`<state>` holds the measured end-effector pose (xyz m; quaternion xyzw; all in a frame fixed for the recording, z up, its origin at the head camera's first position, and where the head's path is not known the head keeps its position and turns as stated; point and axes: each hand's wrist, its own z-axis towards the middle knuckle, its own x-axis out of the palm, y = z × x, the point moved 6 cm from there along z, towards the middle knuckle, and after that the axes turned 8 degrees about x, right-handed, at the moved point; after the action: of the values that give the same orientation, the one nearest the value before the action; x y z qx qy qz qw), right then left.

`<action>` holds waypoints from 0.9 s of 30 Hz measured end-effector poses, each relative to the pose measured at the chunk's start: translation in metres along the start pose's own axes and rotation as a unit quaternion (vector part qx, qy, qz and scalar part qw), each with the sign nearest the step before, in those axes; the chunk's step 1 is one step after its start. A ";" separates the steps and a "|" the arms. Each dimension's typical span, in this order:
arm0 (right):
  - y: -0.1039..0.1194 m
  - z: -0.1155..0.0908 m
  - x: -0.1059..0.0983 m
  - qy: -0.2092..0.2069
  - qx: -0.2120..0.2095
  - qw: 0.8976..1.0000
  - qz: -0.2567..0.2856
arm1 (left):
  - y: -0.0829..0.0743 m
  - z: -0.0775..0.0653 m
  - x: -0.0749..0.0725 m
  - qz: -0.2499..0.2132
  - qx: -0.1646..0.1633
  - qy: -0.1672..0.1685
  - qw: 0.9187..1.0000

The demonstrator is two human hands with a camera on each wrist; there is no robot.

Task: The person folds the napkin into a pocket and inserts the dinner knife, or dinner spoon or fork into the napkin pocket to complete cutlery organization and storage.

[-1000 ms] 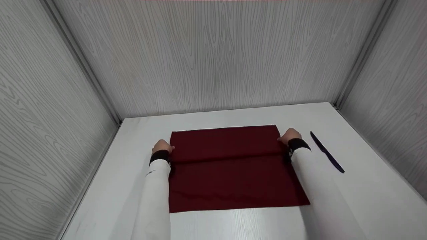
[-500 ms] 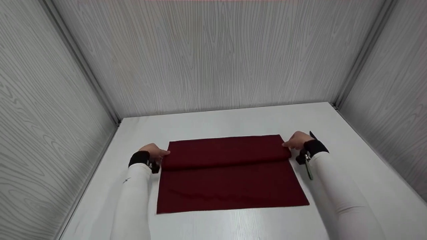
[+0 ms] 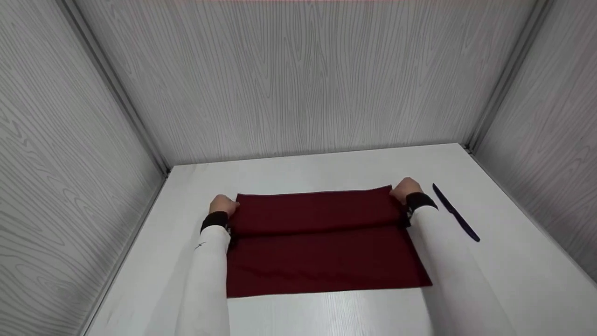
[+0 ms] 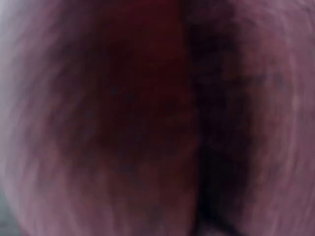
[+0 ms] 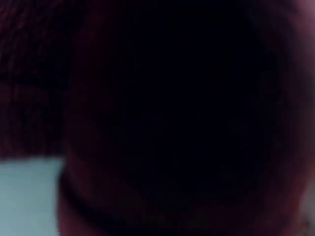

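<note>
Red cloth (image 3: 322,259) on white table (image 3: 298,172), crease across it; table runs past its far edge to back wall (image 3: 303,84). Left hand (image 3: 223,205), right hand (image 3: 406,189) grip cloth's far left and right ends; fingertips mostly hidden. Dark knife (image 3: 456,213) right of cloth, right sleeve (image 3: 447,266) between. Versus half a second ago: hands closer in, knife uncovered.

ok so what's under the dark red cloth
The white table shows around the dark red cloth and seems to run beneath it; anything else under there is covered.
</note>
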<state>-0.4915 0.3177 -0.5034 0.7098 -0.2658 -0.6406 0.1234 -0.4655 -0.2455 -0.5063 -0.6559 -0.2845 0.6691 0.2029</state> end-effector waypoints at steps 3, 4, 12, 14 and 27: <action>-0.001 -0.006 -0.008 -0.002 -0.029 0.997 0.078 | -0.001 -0.001 -0.012 -0.073 0.034 -0.037 0.996; -0.001 -0.010 -0.012 0.004 -0.036 0.994 0.107 | -0.002 -0.004 -0.017 -0.109 0.038 -0.043 0.992; -0.021 -0.060 -0.021 0.122 -0.019 0.961 0.248 | -0.001 -0.049 -0.027 -0.294 0.021 0.141 0.945; -0.027 -0.072 -0.015 0.166 -0.014 0.950 0.264 | 0.006 -0.062 -0.021 -0.280 0.018 0.197 0.940; -0.023 -0.068 0.011 0.230 0.022 0.950 0.212 | 0.016 -0.057 0.011 -0.189 -0.051 0.187 0.963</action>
<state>-0.4200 0.3195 -0.5148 0.7676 -0.3886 -0.4130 0.2987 -0.4078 -0.2437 -0.5240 -0.7134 -0.3940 0.4685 0.3411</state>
